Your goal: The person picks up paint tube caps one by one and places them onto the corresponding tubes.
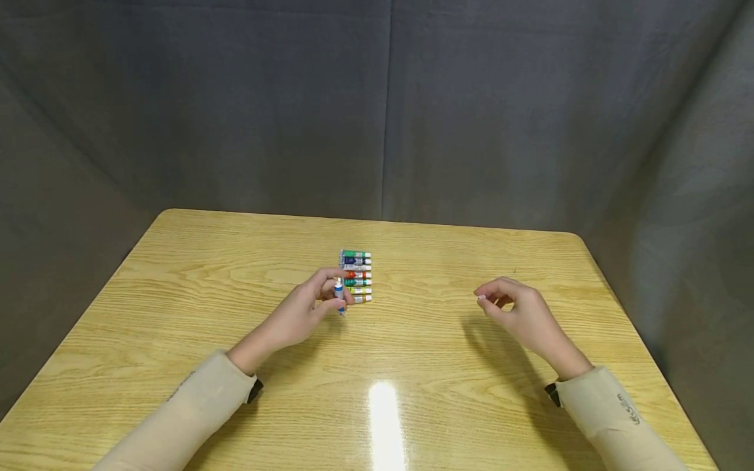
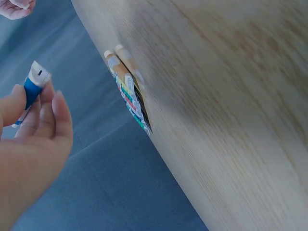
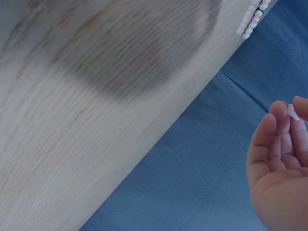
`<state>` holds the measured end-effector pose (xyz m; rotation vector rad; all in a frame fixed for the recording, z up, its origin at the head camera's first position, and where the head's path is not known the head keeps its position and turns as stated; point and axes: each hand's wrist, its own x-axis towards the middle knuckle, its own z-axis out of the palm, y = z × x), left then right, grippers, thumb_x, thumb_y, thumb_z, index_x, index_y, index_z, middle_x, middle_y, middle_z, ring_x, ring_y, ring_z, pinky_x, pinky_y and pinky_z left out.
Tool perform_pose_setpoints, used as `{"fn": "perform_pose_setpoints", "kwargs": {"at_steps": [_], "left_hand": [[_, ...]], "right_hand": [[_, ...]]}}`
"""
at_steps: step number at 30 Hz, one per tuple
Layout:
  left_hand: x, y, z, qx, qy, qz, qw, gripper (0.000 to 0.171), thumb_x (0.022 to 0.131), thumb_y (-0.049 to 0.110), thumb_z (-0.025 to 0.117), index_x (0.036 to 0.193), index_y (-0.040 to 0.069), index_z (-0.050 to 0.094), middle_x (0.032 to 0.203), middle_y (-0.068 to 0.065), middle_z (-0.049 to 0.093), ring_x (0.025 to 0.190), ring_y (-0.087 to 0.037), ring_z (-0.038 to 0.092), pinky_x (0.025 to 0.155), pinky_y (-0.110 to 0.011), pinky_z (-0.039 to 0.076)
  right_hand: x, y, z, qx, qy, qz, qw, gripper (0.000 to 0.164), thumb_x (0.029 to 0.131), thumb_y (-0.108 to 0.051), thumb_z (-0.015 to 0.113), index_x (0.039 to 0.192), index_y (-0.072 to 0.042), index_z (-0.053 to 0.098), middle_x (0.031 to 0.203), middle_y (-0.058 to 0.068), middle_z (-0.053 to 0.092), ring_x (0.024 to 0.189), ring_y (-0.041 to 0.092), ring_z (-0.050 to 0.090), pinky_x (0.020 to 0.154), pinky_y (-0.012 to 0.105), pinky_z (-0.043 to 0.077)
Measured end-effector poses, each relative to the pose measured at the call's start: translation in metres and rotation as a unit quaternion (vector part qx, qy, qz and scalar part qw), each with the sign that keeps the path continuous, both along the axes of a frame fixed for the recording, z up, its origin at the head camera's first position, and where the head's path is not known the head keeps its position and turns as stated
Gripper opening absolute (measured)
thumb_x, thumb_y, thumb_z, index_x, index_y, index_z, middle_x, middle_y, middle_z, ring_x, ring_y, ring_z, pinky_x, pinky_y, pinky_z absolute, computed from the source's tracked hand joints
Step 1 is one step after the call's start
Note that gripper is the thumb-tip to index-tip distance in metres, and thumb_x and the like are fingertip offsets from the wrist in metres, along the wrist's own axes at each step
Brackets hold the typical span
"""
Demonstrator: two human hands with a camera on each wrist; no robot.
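My left hand [image 1: 300,314] pinches a small blue and white paint tube [image 1: 339,293] between thumb and fingers, held upright above the table. In the left wrist view the same paint tube [image 2: 32,89] shows its flat crimped end, and fingers of the left hand [image 2: 41,139] spread behind it. Well to the right, my right hand [image 1: 527,317] pinches a small white cap [image 1: 482,297] in the air. That cap [image 3: 292,112] is partly covered by the thumb in the right wrist view. Beside the left hand, several paint tubes [image 1: 356,275] lie in a row, partly hidden by its fingers.
The wooden table [image 1: 424,340] carries the row of tubes left of its middle. A bright light reflection [image 1: 385,425] lies on its near part. Behind the far edge hangs a dark grey curtain [image 1: 283,118].
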<state>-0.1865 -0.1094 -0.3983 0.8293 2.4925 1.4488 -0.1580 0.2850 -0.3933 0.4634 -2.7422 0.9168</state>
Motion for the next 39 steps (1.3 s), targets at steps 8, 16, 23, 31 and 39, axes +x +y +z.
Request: {"fn": "perform_pose_setpoints", "kwargs": {"at_steps": [8, 16, 23, 31, 39], "left_hand": [[0.002, 0.003, 0.000, -0.030, 0.021, 0.052, 0.9980, 0.039, 0.100, 0.014, 0.067, 0.137, 0.004, 0.059, 0.109, -0.004, 0.077, 0.101, -0.019, 0.070, 0.081, -0.031, 0.054], [0.002, 0.007, -0.004, -0.004, 0.035, 0.073, 0.9967, 0.025, 0.091, 0.017, 0.077, 0.113, 0.010, 0.067, 0.104, -0.004, 0.077, 0.100, -0.020, 0.073, 0.085, -0.031, 0.057], [0.003, 0.015, 0.000, 0.001, 0.072, 0.091, 0.9933, 0.022, 0.084, 0.022, 0.084, 0.104, 0.016, 0.077, 0.099, 0.001, 0.078, 0.096, -0.015, 0.071, 0.082, -0.031, 0.057], [0.004, 0.028, 0.003, 0.006, 0.136, 0.094, 0.9862, 0.018, 0.085, 0.019, 0.084, 0.101, 0.014, 0.081, 0.097, -0.001, 0.080, 0.080, -0.011, 0.063, 0.072, -0.029, 0.053], [0.005, 0.039, 0.005, -0.007, 0.162, 0.080, 0.9835, 0.019, 0.091, 0.012, 0.079, 0.110, 0.008, 0.080, 0.112, -0.009, 0.079, 0.109, -0.024, 0.074, 0.093, -0.042, 0.060]], "right_hand": [[0.000, -0.003, 0.000, -0.009, 0.009, 0.012, 1.000, 0.013, 0.097, -0.008, 0.071, 0.107, -0.014, 0.077, 0.097, -0.002, 0.072, 0.082, 0.000, 0.061, 0.076, 0.022, 0.055], [0.000, -0.009, 0.002, -0.011, 0.024, 0.014, 1.000, 0.016, 0.096, -0.008, 0.072, 0.110, -0.012, 0.077, 0.097, -0.001, 0.073, 0.082, 0.001, 0.062, 0.074, 0.025, 0.056], [-0.001, -0.017, 0.003, -0.037, 0.035, 0.008, 0.999, 0.013, 0.093, -0.007, 0.075, 0.104, -0.010, 0.070, 0.088, -0.001, 0.073, 0.079, -0.001, 0.063, 0.073, 0.025, 0.055], [0.002, -0.031, 0.003, -0.055, 0.028, 0.014, 0.998, 0.011, 0.094, -0.009, 0.075, 0.104, -0.015, 0.074, 0.092, -0.003, 0.073, 0.083, 0.000, 0.063, 0.075, 0.021, 0.054], [0.002, -0.053, 0.002, -0.086, 0.028, 0.034, 0.995, 0.013, 0.094, -0.007, 0.075, 0.105, -0.015, 0.076, 0.094, -0.001, 0.075, 0.083, 0.003, 0.066, 0.074, 0.025, 0.058]]}}
